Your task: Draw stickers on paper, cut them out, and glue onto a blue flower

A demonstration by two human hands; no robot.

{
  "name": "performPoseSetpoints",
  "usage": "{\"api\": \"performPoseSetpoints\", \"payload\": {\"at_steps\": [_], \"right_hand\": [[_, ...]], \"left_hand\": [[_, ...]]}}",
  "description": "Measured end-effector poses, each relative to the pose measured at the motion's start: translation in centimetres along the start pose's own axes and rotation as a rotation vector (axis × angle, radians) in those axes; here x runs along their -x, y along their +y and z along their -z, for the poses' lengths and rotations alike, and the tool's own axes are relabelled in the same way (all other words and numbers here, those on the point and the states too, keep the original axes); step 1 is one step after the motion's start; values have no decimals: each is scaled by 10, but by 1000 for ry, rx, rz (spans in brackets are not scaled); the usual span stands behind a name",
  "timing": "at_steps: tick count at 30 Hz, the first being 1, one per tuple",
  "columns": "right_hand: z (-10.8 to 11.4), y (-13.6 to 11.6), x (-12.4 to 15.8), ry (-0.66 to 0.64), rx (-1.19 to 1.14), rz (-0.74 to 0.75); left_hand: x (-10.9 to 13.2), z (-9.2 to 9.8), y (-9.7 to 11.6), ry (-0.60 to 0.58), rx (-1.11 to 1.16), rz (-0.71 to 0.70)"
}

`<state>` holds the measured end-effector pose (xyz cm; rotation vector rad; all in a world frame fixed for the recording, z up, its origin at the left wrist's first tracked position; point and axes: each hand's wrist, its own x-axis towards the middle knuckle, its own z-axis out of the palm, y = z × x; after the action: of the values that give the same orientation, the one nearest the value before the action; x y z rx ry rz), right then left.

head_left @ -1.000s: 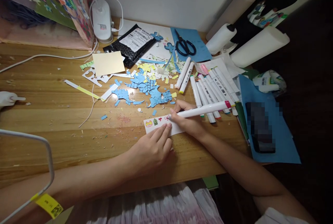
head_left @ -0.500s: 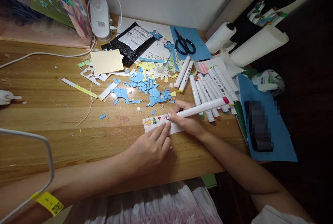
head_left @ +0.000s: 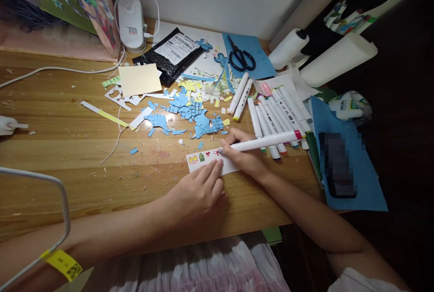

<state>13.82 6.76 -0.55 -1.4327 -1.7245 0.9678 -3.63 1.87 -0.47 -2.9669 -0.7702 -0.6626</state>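
A white paper strip [head_left: 231, 166] lies on the wooden table, bearing a yellow cat face, a green shape, a small red bow and a red-outlined bow. With fingers stretched out, my left hand [head_left: 200, 189] presses on the strip's lower edge from the left. A white marker [head_left: 267, 141] with a red end is gripped in my right hand [head_left: 244, 153]. Its tip touches the strip at the outlined bow, just above my left fingertips. The marker slants up and right over other markers [head_left: 271, 120] lying in a row.
Blue paper scraps [head_left: 185, 109] lie beyond the strip. Black scissors [head_left: 242, 58] rest on blue paper near the wall. A black parcel [head_left: 171, 54] lies at the back. To the right are a phone [head_left: 337, 165] and white rolls [head_left: 339, 59]. A white cable [head_left: 64, 69] crosses the left.
The marker's red end has swung slightly right and down, while its tip stays at the outlined bow. My left hand has not visibly moved.
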Motion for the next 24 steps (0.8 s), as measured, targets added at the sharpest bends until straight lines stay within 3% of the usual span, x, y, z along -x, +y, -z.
{"api": "performPoseSetpoints", "payload": {"at_steps": [24], "right_hand": [[2,-1,-4,-20,-78,-42]], "left_hand": [[1,-2,0,47,30,25]]}}
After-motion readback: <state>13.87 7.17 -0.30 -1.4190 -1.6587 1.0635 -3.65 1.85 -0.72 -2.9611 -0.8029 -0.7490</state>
